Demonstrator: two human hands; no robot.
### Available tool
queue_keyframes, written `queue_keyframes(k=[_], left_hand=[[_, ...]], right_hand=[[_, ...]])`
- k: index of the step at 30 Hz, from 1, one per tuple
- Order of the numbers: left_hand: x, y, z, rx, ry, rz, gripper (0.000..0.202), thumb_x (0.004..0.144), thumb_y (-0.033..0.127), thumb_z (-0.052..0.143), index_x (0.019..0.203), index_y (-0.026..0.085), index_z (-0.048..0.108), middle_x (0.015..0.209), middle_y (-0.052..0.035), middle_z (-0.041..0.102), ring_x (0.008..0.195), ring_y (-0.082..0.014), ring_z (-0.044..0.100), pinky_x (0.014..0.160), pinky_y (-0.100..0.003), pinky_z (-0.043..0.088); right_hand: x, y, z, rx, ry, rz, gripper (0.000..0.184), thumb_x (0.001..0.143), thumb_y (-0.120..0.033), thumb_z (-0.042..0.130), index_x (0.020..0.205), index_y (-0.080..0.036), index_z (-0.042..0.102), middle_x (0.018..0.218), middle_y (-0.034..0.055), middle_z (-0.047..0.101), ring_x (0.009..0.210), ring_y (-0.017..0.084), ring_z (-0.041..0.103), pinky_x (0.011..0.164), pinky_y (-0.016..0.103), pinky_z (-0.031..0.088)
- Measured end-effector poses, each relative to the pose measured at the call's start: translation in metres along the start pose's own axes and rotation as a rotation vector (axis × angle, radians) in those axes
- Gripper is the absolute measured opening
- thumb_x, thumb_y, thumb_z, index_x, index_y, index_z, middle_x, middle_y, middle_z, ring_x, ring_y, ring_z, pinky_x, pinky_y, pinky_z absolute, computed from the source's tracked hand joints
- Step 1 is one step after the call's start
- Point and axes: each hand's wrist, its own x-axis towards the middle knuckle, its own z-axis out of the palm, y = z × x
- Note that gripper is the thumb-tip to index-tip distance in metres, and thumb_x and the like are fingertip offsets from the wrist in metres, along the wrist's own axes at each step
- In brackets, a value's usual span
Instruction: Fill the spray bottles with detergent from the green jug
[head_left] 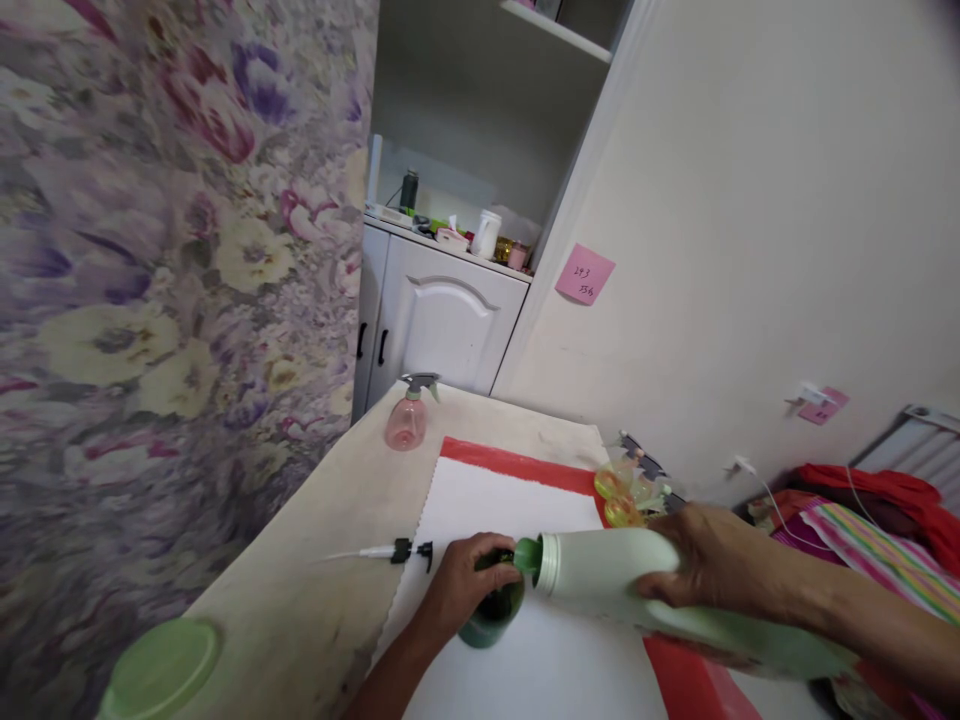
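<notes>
Left hand curls round the upper part of a rounded, dark green, see-through bottle, which stands on a white sheet with a torn-looking edge, laid over a red sheet on a cream-coloured worktop, while the right hand clasps a large, pale green plastic bottle, tipped almost level with its open, threaded mouth facing the left hand. Bright green matter, apparently liquid, shows between that mouth and the smaller bottle's top, whose opening is hard to make out behind the fingers. To the left, a black pump head with a pale tube lies across the white sheet's edge, and a round, light green plastic cap sits nearer the wearer. Farther back stands a pink, see-through spray bottle with a grey trigger; yellow and orange see-through bottles cluster beyond the right hand
</notes>
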Motion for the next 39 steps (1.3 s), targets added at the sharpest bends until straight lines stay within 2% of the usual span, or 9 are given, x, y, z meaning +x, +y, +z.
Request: queue_keyframes(k=[13,24,39], left_hand=[[0.0003,0.0038,0.0011,0.007,0.01,0.0,0.02,0.069,0.021,0.07,0.088,0.02,0.075,0.092,-0.0026,0.077,0.09,-0.0224,0.067,0.083,-0.029,0.047],[0.0007,-0.0018,0.0004,0.015,0.009,-0.004,0.021,0.069,0.024,0.072,0.09,0.021,0.075,0.093,-0.0023,0.077,0.091,-0.0226,0.067,0.084,-0.029,0.047],[-0.0007,-0.0014,0.0002,0.016,0.001,0.012,0.021,0.07,0.024,0.071,0.09,0.022,0.075,0.093,-0.0019,0.077,0.091,-0.0221,0.067,0.085,-0.029,0.047]], right_hand=[[-0.0014,-0.0043,-0.0041,-0.005,-0.011,0.045,0.029,0.072,-0.05,0.066,0.077,-0.022,0.068,0.068,0.0026,0.07,0.061,0.018,0.063,0.054,0.026,0.038],[-0.0018,-0.003,-0.0027,-0.027,0.005,0.036,0.03,0.072,-0.052,0.065,0.073,-0.022,0.065,0.066,0.0024,0.069,0.059,0.017,0.061,0.053,0.026,0.037],[-0.0005,-0.0016,-0.0017,-0.019,-0.009,0.021,0.03,0.073,-0.053,0.065,0.077,-0.023,0.068,0.07,0.0047,0.072,0.062,0.02,0.065,0.054,0.027,0.04]])
